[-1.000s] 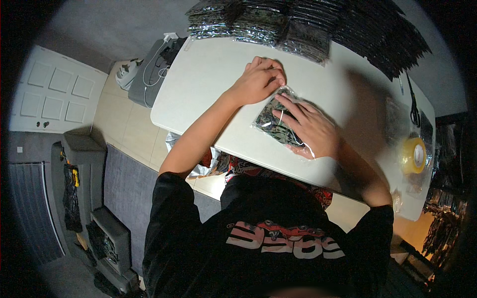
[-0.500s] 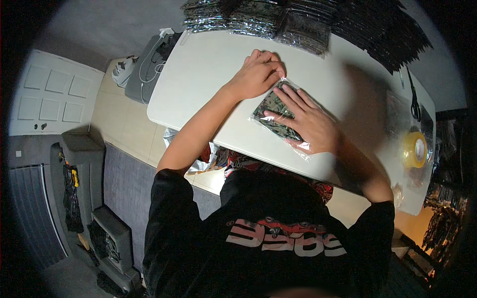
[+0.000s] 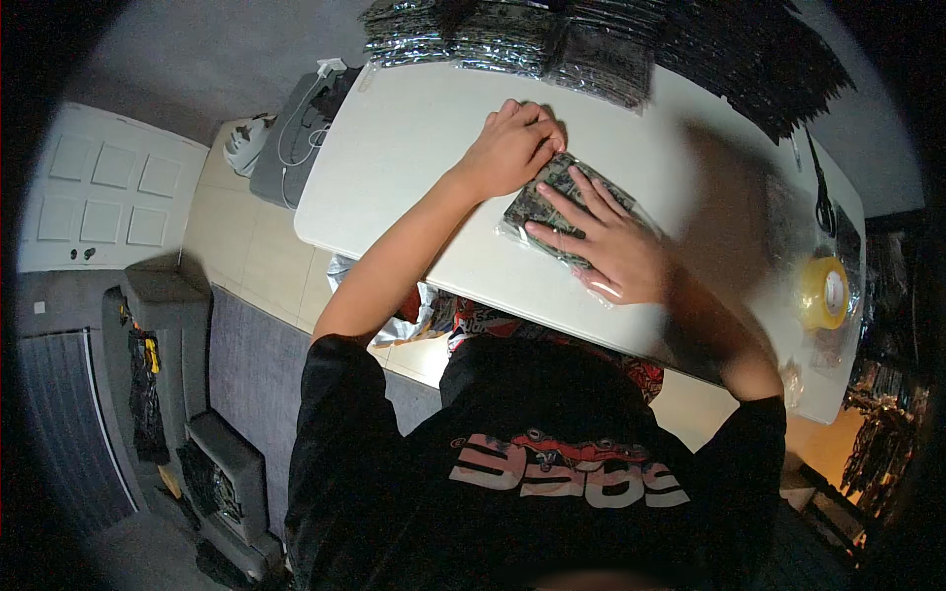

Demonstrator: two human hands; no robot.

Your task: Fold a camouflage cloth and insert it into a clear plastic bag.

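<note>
A clear plastic bag (image 3: 507, 232) with folded camouflage cloth (image 3: 537, 207) inside lies flat on the white table. My right hand (image 3: 621, 251) rests on top of it, palm down, fingers spread and stretched out. At the bag's far corner, my left hand (image 3: 512, 148) is closed, its thumb and fingers pinching the plastic edge. The exact grip is partly hidden by the curled fingers. Part of the cloth lies out of sight beneath my right hand.
Stacks of bagged dark and camouflage items (image 3: 601, 59) line the table's far edge. Scissors (image 3: 824, 212) and a roll of yellowish clear tape (image 3: 824, 294) lie at the right end of the white table (image 3: 394, 148). A grey chair (image 3: 281, 148) with a white cable stands beyond the left end.
My right hand has shifted slightly across the bag, its fingers spread a little wider. My left hand stays at the same corner.
</note>
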